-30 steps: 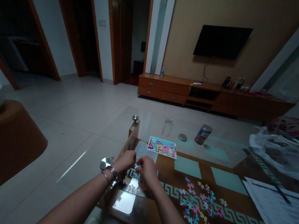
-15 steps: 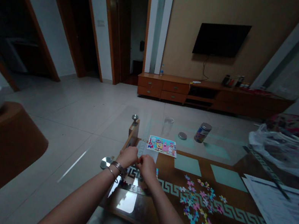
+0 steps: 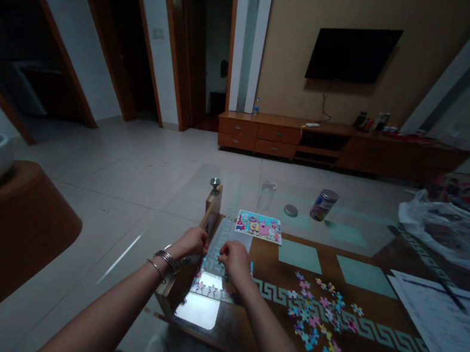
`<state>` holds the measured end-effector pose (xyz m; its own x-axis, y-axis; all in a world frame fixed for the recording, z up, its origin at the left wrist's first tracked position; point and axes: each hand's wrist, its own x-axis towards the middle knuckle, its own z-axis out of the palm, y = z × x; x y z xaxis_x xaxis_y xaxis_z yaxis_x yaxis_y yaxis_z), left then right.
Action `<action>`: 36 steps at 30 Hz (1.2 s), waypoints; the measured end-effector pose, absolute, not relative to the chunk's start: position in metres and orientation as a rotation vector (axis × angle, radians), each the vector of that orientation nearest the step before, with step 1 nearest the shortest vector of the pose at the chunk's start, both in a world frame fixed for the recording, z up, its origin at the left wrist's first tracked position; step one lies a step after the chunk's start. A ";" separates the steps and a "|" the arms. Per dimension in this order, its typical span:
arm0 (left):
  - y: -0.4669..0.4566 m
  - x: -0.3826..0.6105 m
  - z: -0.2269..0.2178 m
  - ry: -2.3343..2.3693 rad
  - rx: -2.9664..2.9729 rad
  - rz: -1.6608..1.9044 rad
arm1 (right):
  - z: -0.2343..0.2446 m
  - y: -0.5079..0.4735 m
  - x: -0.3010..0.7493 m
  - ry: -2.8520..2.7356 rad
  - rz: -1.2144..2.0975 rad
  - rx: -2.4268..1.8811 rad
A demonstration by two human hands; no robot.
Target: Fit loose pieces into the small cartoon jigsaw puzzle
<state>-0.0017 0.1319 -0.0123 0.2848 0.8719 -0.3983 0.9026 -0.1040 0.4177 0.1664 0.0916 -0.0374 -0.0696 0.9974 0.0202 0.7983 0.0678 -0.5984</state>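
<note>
My left hand (image 3: pixel 193 243), with bangles at its wrist, is held over the left end of the glass table, fingers curled closed; anything inside is hidden. To its right, my right hand (image 3: pixel 235 259) is closed in a pinch, apparently on a small jigsaw puzzle piece at its fingertips. Below both hands lies a partly joined jigsaw strip (image 3: pixel 209 290), partly covered by my right hand and wrist. A colourful cartoon picture card (image 3: pixel 259 227) lies just beyond the hands. Loose puzzle pieces (image 3: pixel 315 322) are scattered to the right of my right forearm.
Past the card stand a clear cup (image 3: pixel 266 195) and a printed tin (image 3: pixel 323 205), with a round metal lid (image 3: pixel 291 210) between them. Papers (image 3: pixel 439 333) and a plastic bag (image 3: pixel 439 230) lie at the right. A metal knob (image 3: pixel 215 183) rises at the table's left edge.
My hands, together before, are now apart; the left has moved left and the right stays over the puzzle. More of the joined strip shows between them. The view has shifted slightly.
</note>
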 end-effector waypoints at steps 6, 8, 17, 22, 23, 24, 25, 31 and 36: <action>0.134 -0.001 -0.016 1.608 2.011 -0.005 | -0.035 0.090 0.167 -1.940 0.614 -1.780; 0.135 0.000 -0.017 1.621 2.040 0.030 | -0.034 0.090 0.166 -1.949 0.612 -1.783; 0.078 -0.005 -0.006 1.793 2.193 0.416 | -0.020 0.093 0.166 -2.058 0.612 -1.837; 0.027 -0.005 -0.017 1.659 2.361 0.484 | -0.004 0.103 0.157 -2.154 0.595 -1.809; 0.021 -0.004 -0.018 1.630 2.384 0.459 | -0.002 0.105 0.153 -2.179 0.594 -1.778; 0.018 -0.002 -0.020 1.618 2.393 0.426 | -0.001 0.107 0.149 -2.208 0.598 -1.738; 0.015 -0.001 -0.020 1.618 2.395 0.391 | -0.001 0.108 0.145 -2.241 0.607 -1.693; 0.012 0.005 -0.012 1.612 2.348 0.246 | -0.014 0.112 0.133 -2.363 0.645 -1.511; 0.011 0.007 -0.008 1.601 2.334 0.219 | -0.020 0.116 0.135 -2.380 0.648 -1.469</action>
